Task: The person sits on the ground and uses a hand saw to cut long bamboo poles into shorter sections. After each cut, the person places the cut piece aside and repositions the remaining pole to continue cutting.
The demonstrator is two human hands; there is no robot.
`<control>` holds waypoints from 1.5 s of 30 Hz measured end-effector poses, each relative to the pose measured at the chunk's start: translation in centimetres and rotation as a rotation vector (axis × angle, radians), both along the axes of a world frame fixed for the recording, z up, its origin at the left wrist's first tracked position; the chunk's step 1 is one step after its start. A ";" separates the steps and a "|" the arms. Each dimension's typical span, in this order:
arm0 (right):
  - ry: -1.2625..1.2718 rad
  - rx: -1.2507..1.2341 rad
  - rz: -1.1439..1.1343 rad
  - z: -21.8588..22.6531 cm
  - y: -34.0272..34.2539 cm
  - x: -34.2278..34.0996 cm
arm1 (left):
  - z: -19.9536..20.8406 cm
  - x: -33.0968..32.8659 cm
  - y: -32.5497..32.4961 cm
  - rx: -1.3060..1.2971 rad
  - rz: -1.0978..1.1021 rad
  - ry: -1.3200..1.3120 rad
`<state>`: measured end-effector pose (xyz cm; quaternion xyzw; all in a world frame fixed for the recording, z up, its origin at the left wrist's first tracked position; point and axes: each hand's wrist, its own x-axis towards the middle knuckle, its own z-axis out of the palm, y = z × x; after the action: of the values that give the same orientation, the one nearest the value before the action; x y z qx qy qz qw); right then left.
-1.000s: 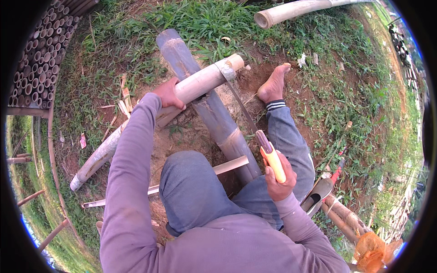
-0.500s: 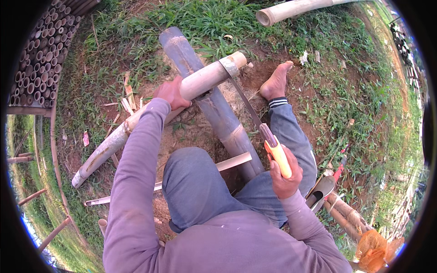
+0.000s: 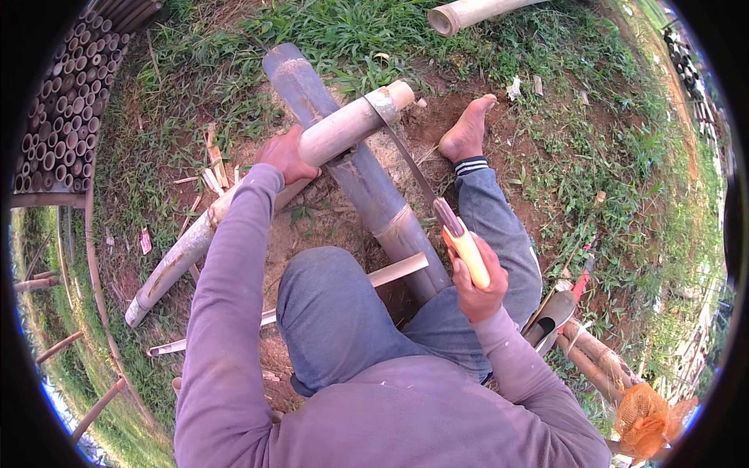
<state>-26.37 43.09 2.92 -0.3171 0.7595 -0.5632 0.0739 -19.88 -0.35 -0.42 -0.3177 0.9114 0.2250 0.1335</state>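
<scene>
My left hand (image 3: 282, 156) is closed round a pale bamboo pole (image 3: 343, 134), with some of its fingers hidden. The pole lies across a thicker, grey-purple bamboo log (image 3: 374, 195) that slants from upper left toward my bent leg. In my right hand (image 3: 480, 277) is a handsaw (image 3: 412, 162), its fingers wrapped round the yellow-orange handle. The saw's long blade meets the pole a little short of its far right end; the cut's depth cannot be made out. The pole's other part (image 3: 175, 261) stretches to the lower left behind my left forearm.
A split bamboo strip (image 3: 398, 270) passes under my knee. My bare foot (image 3: 468, 129) rests right of the saw. Stacked bamboo (image 3: 66, 117) stands far left, and another pole (image 3: 476, 14) lies ahead. A dark, hollow curved object (image 3: 555, 310) and orange netting (image 3: 647, 421) are at right.
The saw has slid slightly forward, away from me, along the cut. My left hand keeps its hold on the pole. The whole view has shifted a little.
</scene>
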 end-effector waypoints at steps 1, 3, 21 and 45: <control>0.079 0.023 -0.025 -0.3 -4.5 -2.0 | -0.1 -0.3 0.3 -0.004 -0.007 -0.001; 0.055 -0.033 -0.048 -0.8 -12.0 -5.7 | -0.2 -0.9 0.2 -0.029 -0.015 0.005; 0.061 -0.021 -0.016 -0.2 -10.3 -4.4 | -0.2 0.3 -0.4 -0.034 -0.021 -0.016; 0.034 -0.017 -0.047 -1.8 -13.1 -6.5 | -0.9 -0.8 -0.2 -0.008 -0.048 -0.006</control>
<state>-32.83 30.03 1.07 -0.3093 0.7631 -0.5656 0.0453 -20.68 -0.52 -1.29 -0.2969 0.9193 0.2169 0.1406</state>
